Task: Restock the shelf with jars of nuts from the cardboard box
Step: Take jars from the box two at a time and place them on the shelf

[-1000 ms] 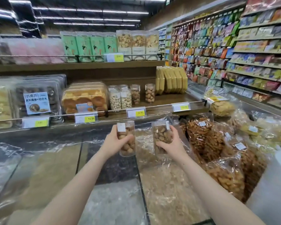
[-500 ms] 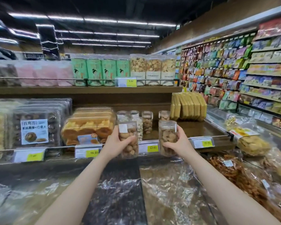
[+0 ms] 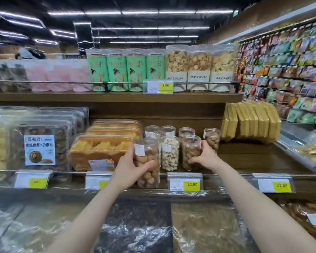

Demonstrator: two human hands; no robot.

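Observation:
My left hand [image 3: 130, 166] grips a clear jar of pale round nuts [image 3: 147, 168], held upright just in front of the wooden shelf's rail [image 3: 226, 174]. My right hand [image 3: 205, 157] holds a second clear jar of brown nuts [image 3: 190, 152], which sits over the shelf board beside a jar of white nuts [image 3: 170, 154]. Several more clear jars [image 3: 212, 138] stand behind them on the wooden shelf [image 3: 244, 156]. The cardboard box is not in view.
Trays of yellow cakes [image 3: 102, 148] crowd the shelf left of the jars; yellow packets [image 3: 250, 123] stand to the right. Price tags [image 3: 185, 182] hang on the rail. Plastic-covered bulk bins [image 3: 135, 225] lie below my arms. Green tubs [image 3: 117, 72] fill the upper shelf.
Both hands have risen and reached forward with their jars. The right jar has gone past the rail onto the shelf among the other jars; the left jar stays just in front of the rail.

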